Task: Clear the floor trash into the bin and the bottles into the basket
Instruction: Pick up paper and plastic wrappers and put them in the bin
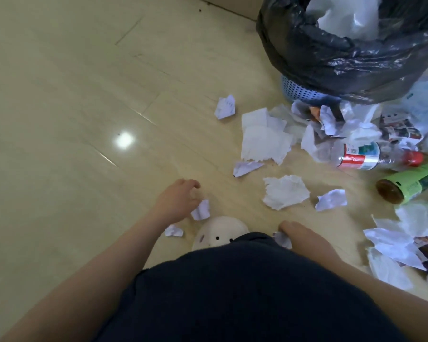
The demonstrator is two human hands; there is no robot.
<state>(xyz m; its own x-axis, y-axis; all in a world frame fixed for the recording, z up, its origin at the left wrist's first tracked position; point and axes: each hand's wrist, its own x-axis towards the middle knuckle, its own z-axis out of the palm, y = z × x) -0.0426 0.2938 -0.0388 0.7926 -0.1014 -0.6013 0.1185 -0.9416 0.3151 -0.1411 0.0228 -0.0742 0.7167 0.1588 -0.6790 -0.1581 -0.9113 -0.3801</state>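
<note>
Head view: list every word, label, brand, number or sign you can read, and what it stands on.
Nothing reads legibly.
Clear bottle label: red, white and green print, too blurred.
Green bottle label: print too small.
Wrapper beside the bin: barcode, digits unreadable.
Printed paper scraps: blurred.

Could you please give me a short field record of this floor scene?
left hand: beside small paper scrap, grip unclear
right hand: touching second scrap, grip unclear
bin: black-lined, upright, top right
bottles: clear bottle and green bottle lying on floor near bin
loose trash: crumpled paper scattered across floor
</note>
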